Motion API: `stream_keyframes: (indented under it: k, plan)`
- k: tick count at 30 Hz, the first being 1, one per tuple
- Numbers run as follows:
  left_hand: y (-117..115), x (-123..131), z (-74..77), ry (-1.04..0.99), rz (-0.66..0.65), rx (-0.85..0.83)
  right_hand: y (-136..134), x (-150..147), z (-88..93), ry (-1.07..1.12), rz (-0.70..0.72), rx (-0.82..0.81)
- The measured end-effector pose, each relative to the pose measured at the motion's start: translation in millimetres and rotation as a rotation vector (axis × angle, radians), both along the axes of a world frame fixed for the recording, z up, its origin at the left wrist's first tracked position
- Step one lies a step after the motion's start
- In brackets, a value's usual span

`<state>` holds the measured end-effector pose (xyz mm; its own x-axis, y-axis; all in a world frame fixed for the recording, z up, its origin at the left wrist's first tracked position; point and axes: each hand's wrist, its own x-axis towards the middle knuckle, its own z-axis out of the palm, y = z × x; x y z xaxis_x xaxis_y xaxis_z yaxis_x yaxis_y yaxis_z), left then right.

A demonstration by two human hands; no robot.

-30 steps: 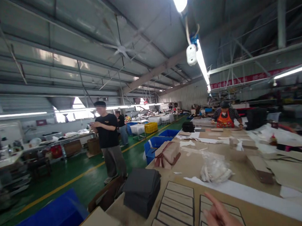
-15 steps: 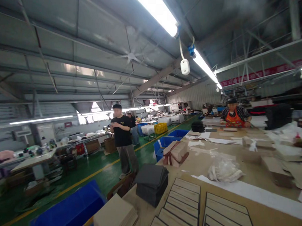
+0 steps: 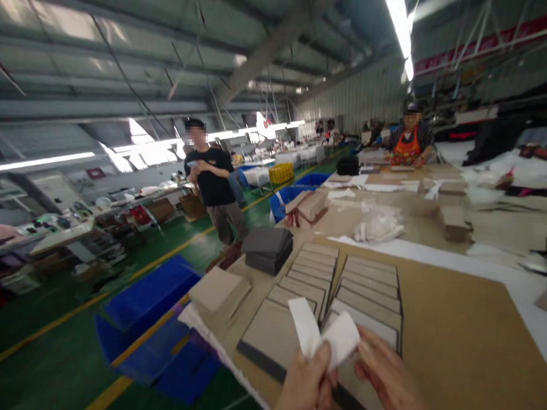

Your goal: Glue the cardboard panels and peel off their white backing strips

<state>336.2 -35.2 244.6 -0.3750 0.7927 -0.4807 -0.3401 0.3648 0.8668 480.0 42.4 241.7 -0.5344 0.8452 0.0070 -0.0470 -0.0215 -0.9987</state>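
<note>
Low in the view, my left hand (image 3: 306, 375) pinches a white strip (image 3: 303, 320), thumb on top, with a tail of it showing below the fist. The strip looks folded or doubled, and its broader part leans to the right. My right hand (image 3: 386, 370) has its fingertips closed on the right edge of that part. Whether it is paper or tape I cannot tell. Beneath my hands lie two overlapping rows of beige panels with dark edges; the right row (image 3: 370, 276) runs away from me beside the left row (image 3: 314, 264).
Left of the panels stand a beige stack (image 3: 218, 290) and a dark grey stack (image 3: 266, 250). Blue bins (image 3: 149, 290) sit on the floor at the table's left edge. Beyond are a clear plastic bag (image 3: 379, 222), a person in black (image 3: 213, 178) and a person in an orange apron (image 3: 405, 150).
My view has tipped downward, bringing more of the table into sight. Both my hands have come into view with the white strip between them.
</note>
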Motion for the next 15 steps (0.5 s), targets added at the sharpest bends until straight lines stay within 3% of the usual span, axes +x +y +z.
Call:
stream_keyframes:
  k: [3,8,12,15]
  plan:
    - [10.1,0.0,-10.1,-0.158,-0.069,0.122,5.5,-16.0,0.7,0.1,0.024,-0.09]
    - [11.7,3.2,-7.1,-0.265,-0.129,0.18,9.6,-32.2,10.8,0.074,-0.012,-0.252]
    - [13.3,-0.9,-11.6,-0.289,-0.125,0.177,16.4,-34.5,5.3,0.107,-0.23,-0.259]
    - [16.6,-9.5,-17.7,-0.31,-0.065,0.169,28.4,-29.3,4.5,0.285,-0.429,-0.282]
